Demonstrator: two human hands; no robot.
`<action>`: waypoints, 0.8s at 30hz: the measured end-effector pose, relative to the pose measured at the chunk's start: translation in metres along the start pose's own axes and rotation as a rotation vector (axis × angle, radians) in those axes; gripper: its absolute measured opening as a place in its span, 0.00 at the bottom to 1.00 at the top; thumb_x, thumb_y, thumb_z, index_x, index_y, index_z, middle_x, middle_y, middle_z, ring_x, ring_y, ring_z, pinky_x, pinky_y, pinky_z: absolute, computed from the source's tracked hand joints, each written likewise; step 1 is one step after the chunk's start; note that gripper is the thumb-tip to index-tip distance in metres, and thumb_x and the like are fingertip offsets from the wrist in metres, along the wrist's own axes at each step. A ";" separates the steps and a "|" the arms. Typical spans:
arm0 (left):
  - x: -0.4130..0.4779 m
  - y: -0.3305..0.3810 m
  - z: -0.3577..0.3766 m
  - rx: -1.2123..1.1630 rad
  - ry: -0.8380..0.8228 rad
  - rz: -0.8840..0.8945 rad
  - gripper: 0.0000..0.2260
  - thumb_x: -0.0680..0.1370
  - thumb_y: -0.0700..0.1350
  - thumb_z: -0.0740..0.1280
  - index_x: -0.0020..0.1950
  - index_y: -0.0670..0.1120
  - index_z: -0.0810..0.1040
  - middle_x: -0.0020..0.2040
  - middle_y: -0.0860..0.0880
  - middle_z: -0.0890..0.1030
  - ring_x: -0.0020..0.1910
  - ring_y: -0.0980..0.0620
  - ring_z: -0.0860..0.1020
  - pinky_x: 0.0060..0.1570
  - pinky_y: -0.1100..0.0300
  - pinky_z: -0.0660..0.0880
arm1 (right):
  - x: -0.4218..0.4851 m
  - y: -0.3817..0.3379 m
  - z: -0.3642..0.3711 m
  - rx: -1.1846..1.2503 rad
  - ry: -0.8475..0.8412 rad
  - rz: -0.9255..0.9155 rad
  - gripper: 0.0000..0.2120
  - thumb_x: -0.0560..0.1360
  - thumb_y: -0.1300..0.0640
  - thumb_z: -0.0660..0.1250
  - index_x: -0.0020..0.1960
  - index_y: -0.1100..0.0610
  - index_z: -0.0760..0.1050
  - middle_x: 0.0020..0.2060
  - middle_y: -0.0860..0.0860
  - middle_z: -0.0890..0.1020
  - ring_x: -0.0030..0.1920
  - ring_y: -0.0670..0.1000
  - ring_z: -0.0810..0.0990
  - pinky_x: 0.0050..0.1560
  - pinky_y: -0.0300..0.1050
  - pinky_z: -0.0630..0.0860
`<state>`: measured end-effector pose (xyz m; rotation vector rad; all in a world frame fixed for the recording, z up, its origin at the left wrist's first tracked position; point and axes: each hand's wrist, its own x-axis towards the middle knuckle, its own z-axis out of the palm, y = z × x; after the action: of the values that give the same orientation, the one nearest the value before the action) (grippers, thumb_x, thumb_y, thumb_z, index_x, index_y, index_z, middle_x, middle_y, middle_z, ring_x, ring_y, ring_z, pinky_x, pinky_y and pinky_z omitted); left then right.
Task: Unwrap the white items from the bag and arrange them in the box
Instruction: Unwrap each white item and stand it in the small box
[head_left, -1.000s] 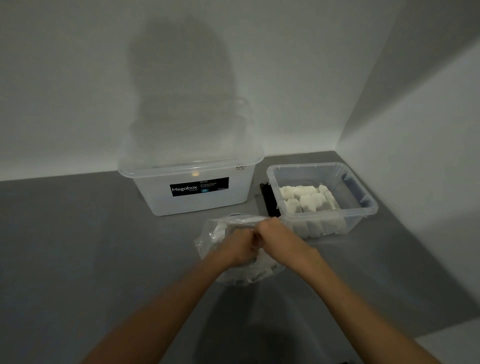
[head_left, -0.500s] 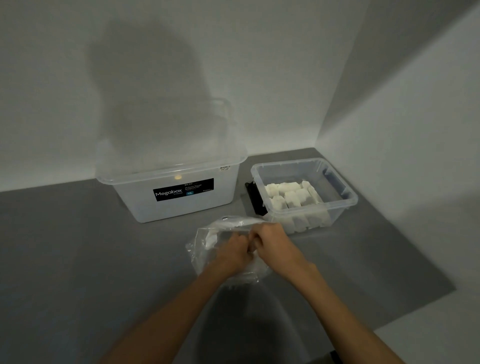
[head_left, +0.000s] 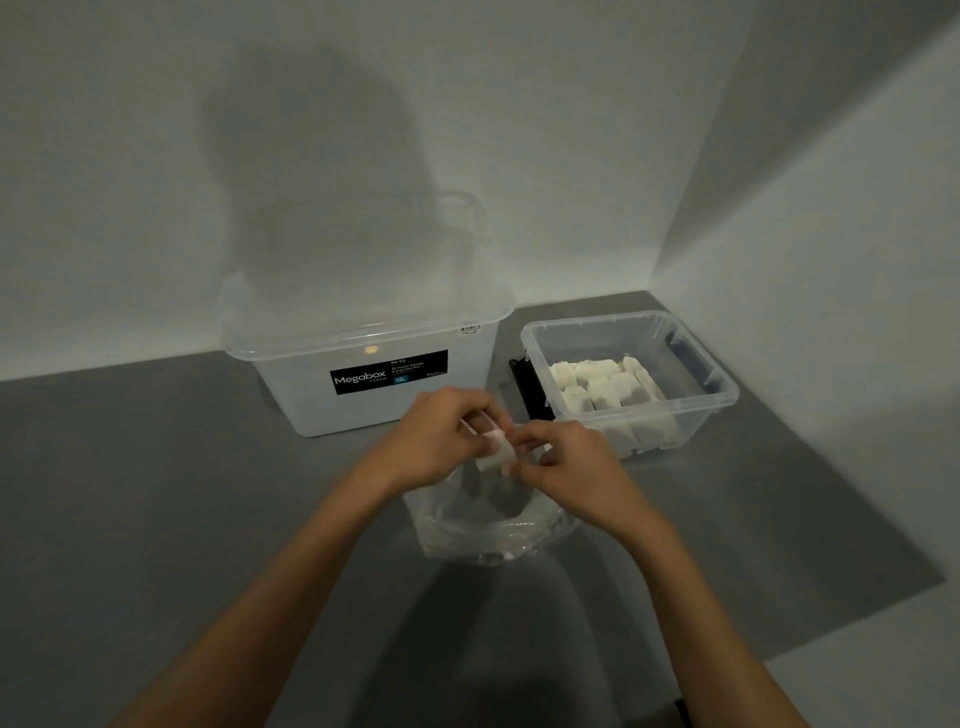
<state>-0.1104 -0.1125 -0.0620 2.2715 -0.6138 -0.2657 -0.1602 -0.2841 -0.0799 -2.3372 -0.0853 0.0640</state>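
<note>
— While the fingers (head_left: 470, 413) of your left hand (head_left: 439, 436) curl round one end of the white item (head_left: 493, 457), your right hand (head_left: 569, 460) pinches the other end, so both hands are grasping the same piece. I judge you hold it that way to peel off its wrapping, though blur hides the wrapping itself.

— You have it just above the mouth of the clear plastic bag (head_left: 493, 535), which slumps on the counter (head_left: 208, 493) under your wrists. That looks sensible: anything you drop would likely fall back into the bag.

— Your target, the small clear box (head_left: 719, 402), stands to your right, near the right hand. White blocks (head_left: 602, 387) stand side by side in rows in its near-left part. The far and right parts show bare floor, so that is your room for the next piece.

— Mind the near rim when you carry across; you will have to lift over it, not slide. A black object (head_left: 522, 382) sits against the box's left wall, between it and the Megabox tub (head_left: 363, 374), so do not come through that gap.

— The wall (head_left: 831, 260) closes in behind and to the right of the box. Your freest approach, I'd judge, is from the near side and from above.
</note>
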 end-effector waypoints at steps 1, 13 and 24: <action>-0.002 0.003 -0.003 -0.044 0.011 0.005 0.09 0.73 0.42 0.72 0.52 0.51 0.81 0.41 0.55 0.79 0.39 0.60 0.77 0.42 0.66 0.74 | 0.001 -0.002 0.002 0.033 0.007 -0.004 0.09 0.73 0.57 0.71 0.52 0.55 0.82 0.43 0.47 0.83 0.41 0.44 0.80 0.45 0.37 0.76; -0.008 -0.040 0.003 -0.047 0.196 -0.130 0.03 0.73 0.41 0.72 0.46 0.46 0.82 0.36 0.52 0.81 0.32 0.62 0.77 0.34 0.75 0.70 | 0.041 -0.003 0.021 -0.416 -0.300 -0.071 0.07 0.75 0.64 0.64 0.48 0.61 0.81 0.46 0.56 0.83 0.49 0.54 0.79 0.54 0.48 0.76; -0.010 -0.061 0.022 0.014 0.160 -0.179 0.02 0.73 0.42 0.71 0.43 0.48 0.81 0.38 0.48 0.81 0.39 0.51 0.80 0.46 0.52 0.78 | 0.045 0.024 0.068 -1.010 -0.614 -0.115 0.12 0.78 0.56 0.63 0.60 0.55 0.77 0.55 0.56 0.79 0.53 0.58 0.80 0.47 0.48 0.74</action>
<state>-0.1060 -0.0848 -0.1212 2.3368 -0.3307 -0.1645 -0.1192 -0.2481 -0.1454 -3.2045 -0.6907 0.8521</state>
